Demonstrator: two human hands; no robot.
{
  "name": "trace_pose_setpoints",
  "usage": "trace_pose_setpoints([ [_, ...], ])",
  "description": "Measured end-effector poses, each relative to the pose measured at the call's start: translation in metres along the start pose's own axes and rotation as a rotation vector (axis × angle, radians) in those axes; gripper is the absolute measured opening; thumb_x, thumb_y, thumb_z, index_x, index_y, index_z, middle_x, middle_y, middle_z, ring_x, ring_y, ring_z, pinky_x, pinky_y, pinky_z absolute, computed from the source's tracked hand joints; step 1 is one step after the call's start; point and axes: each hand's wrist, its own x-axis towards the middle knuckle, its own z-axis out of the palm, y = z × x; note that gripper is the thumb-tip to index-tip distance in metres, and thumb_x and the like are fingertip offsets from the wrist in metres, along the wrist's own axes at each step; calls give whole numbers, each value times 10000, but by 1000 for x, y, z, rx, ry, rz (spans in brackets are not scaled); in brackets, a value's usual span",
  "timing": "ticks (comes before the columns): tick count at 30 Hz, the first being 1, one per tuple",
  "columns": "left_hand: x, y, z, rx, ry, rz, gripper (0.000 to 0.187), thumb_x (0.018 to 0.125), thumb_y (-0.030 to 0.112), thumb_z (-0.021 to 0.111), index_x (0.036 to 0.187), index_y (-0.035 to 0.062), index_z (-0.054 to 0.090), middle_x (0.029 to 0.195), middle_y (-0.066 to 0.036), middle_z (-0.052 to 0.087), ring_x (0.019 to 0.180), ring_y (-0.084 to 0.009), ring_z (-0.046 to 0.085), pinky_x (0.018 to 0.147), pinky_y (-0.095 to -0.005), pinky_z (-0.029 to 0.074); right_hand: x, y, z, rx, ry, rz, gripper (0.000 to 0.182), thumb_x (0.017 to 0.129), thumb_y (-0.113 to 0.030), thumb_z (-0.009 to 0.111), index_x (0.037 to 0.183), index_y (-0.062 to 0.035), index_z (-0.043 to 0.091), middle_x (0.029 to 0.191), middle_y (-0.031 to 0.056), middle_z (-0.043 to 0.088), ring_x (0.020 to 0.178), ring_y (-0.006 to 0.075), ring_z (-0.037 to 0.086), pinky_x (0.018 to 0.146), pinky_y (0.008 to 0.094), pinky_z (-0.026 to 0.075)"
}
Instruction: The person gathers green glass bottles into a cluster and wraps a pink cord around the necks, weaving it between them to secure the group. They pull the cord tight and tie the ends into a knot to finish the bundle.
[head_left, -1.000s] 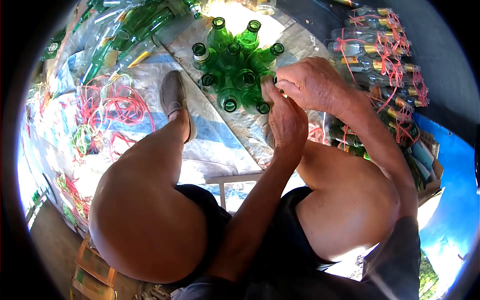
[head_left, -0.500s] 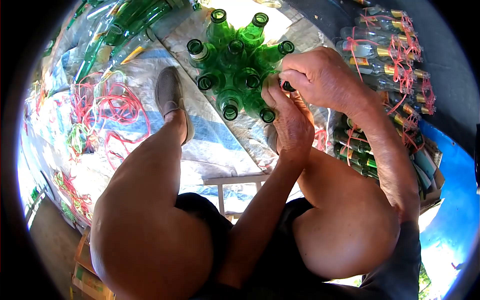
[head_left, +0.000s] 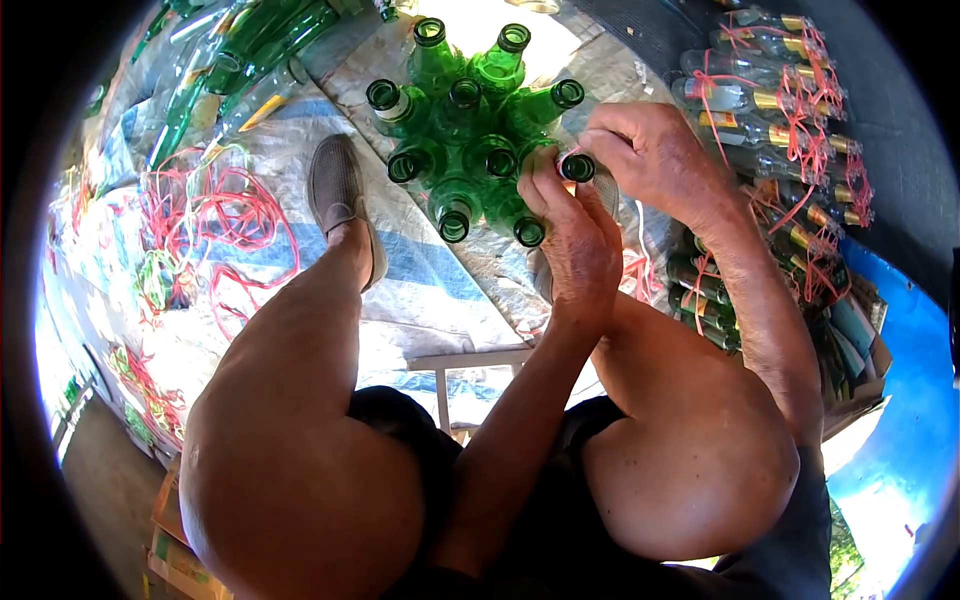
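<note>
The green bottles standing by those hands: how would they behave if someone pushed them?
Pushed alone, one of the green bottles would probably tip, as they stand upright. Packed closely, they may brace one another. Their shiny, see-through bodies look like glass, so they could be slippery and might break if knocked.

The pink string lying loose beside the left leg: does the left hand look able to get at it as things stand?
Probably not directly: the left hand is at the green bottles, and the left shin stands between it and the pink string.
</note>
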Motion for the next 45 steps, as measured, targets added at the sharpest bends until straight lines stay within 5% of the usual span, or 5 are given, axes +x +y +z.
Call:
trace_pose_setpoints([
  [5, -1, -1, 0, 2, -2, -5, 440, 988, -62, 527, 1411, -26, 413, 1288, -269, 465, 1128, -415, 547, 944, -465, 479, -15, 17, 12, 68, 12, 83, 181, 966, -126, 666, 876, 29, 637, 663, 125, 531, 616, 126, 495, 570, 348, 423],
  [11, -2, -5, 3, -15, 6, -3, 407, 1020, -26, 524, 1413, -9, 420, 1295, -259, 455, 1118, -398, 574, 933, -447, 511, -38, 17, 21, 194, 80, 105, 143, 980, -85, 614, 890, 25, 597, 674, 70, 442, 661, 84, 423, 576, 312, 411],
  [15, -4, -3, 1, -19, -18, -32, 388, 1041, -5, 509, 1418, -9, 418, 1316, -257, 448, 1117, -391, 584, 942, -445, 507, -50, 15, 29, 98, 149, 92, 152, 925, -79, 605, 824, -10, 515, 694, 229, 550, 609, 418, 512, 560, 429, 468],
  [19, -4, -4, -1, 9, -38, -4, 391, 1057, 2, 489, 1440, -6, 407, 1339, -255, 441, 1117, -380, 593, 945, -444, 505, -57, 15, 33, 7, 166, 53, 132, 926, -107, 603, 855, -24, 530, 741, 252, 593, 723, 484, 606, 594, 503, 481],
  [45, -2, 36, -30, 133, -420, -429, 644, 1056, 79, 507, 1575, -62, 152, 1587, -397, 265, 1336, -567, 470, 1052, -556, 457, -76, 25, 47, -99, 65, -48, 77, 944, -116, 614, 933, -41, 630, 850, 221, 681, 810, 444, 684, 695, 508, 546],
])
